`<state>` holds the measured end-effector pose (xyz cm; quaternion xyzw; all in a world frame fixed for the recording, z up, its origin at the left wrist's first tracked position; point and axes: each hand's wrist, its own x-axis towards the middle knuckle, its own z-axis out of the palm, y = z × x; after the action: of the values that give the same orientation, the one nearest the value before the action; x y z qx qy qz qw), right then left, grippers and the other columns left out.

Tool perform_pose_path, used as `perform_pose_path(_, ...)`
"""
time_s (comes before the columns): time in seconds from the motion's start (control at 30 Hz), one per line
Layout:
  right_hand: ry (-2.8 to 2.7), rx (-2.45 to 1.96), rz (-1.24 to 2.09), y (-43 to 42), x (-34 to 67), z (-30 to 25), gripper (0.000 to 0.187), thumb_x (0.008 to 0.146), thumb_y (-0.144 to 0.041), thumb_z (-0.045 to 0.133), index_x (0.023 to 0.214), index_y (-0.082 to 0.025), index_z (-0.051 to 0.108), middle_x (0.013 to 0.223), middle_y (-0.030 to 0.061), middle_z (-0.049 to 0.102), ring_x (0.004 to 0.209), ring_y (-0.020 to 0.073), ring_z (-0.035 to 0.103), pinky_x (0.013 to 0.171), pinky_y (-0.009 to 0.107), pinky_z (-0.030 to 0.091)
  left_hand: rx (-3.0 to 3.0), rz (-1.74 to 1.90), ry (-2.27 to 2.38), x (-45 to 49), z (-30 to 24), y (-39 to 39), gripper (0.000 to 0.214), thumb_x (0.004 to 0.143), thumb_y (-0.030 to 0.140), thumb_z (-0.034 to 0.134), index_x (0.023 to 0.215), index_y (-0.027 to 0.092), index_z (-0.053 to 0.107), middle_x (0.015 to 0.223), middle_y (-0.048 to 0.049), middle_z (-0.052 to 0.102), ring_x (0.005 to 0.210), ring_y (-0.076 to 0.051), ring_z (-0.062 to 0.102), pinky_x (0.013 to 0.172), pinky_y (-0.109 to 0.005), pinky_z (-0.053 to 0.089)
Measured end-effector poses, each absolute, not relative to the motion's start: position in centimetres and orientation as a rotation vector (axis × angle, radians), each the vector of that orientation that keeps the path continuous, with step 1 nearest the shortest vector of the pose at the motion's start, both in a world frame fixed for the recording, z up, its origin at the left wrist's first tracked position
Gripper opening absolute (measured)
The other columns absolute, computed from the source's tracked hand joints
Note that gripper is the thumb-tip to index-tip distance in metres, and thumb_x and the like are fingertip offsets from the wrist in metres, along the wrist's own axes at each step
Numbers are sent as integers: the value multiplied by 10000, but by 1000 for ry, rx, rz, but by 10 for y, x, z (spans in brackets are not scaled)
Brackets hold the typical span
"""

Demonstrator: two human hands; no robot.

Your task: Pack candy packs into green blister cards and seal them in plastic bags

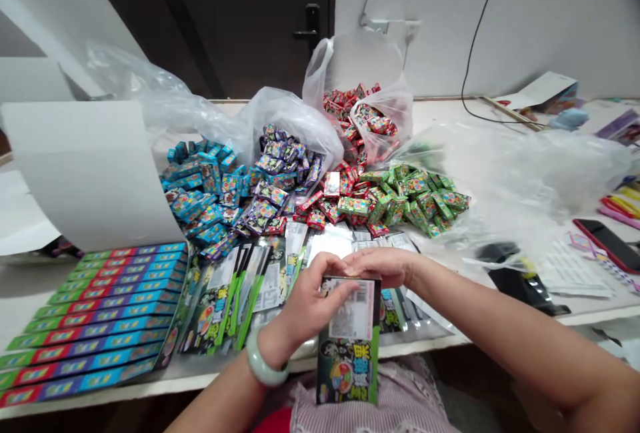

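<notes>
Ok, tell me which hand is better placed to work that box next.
Left, probably: the left hand wraps the upper corner of the box, while the right hand only lies across its top edge.

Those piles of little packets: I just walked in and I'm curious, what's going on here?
A person holds a printed box upright in front of the table, left hand on its top, right hand just beyond it. Flat printed packets lie ahead, long striped boxes to the left, and heaps of small blue, purple, red and green packets beyond.
</notes>
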<state>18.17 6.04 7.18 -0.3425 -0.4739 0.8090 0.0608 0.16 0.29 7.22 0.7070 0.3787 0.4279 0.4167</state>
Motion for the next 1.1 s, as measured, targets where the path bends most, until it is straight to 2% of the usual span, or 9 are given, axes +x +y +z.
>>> perform_pose_path(0.1,-1696,-1070,2247,71,184,74,229,736,-385,625,812,-170,616,671,-33,602,571,99,550,546,224,424,1729,1050,1005,-12,71,9,101,837,267,635,911,209,598,851,-16,641,807,-159,612,738,-275,491)
perform_pose_path(0.23,-2317,-1461,1138,105,204,87,173,855,-268,548,930,-196,687,893,35,710,795,168,649,724,296,484,1386,1326,1329,-48,56,24,148,829,320,631,917,204,605,882,-10,632,813,-154,599,722,-250,478)
perform_pose_path(0.33,-2297,-1639,621,130,210,83,263,898,-270,518,1096,-155,645,1159,161,660,1103,296,573,930,449,401,945,1547,1422,-71,40,34,231,804,347,628,974,204,564,897,0,619,773,-138,594,669,-226,467)
perform_pose_path(0.43,-2333,-1676,417,145,203,67,448,746,-219,721,1172,-138,608,1266,207,603,1235,377,460,1021,523,283,719,1544,1391,-79,27,32,330,752,359,655,1014,207,524,915,-4,624,765,-142,611,659,-233,482)
perform_pose_path(0.5,-2358,-1674,374,149,198,58,467,705,-149,741,1155,-140,617,1244,207,620,1205,375,485,1020,516,271,728,1446,1412,-84,21,23,399,740,401,670,1050,212,505,931,-16,636,790,-165,630,681,-263,501)
perform_pose_path(0.6,-2353,-1641,385,150,200,57,285,816,-138,601,1097,-151,647,1175,178,660,1115,315,555,972,453,321,933,1251,1517,-96,16,6,480,754,460,662,1128,214,487,1023,-58,647,919,-225,643,797,-349,514)
perform_pose_path(0.77,-2279,-1553,561,136,219,70,275,916,-327,476,1047,-160,650,949,74,685,832,191,603,729,296,428,1547,1178,1867,-119,14,-9,436,765,450,651,1114,208,554,1141,-103,583,1124,-300,538,990,-462,413)
perform_pose_path(0.93,-2107,-1407,929,117,223,78,389,879,-439,509,1118,-155,624,745,-15,589,573,114,452,547,249,349,1656,1154,1657,-95,33,5,290,830,381,610,1070,220,590,1078,-75,624,1034,-244,575,943,-396,442)
perform_pose_path(1.1,-1963,-1202,1196,118,210,86,379,825,-436,602,1097,-174,636,736,-34,554,569,97,406,552,249,328,1304,1051,1156,-39,52,31,368,803,338,656,1129,189,571,981,-66,661,915,-186,625,839,-341,491)
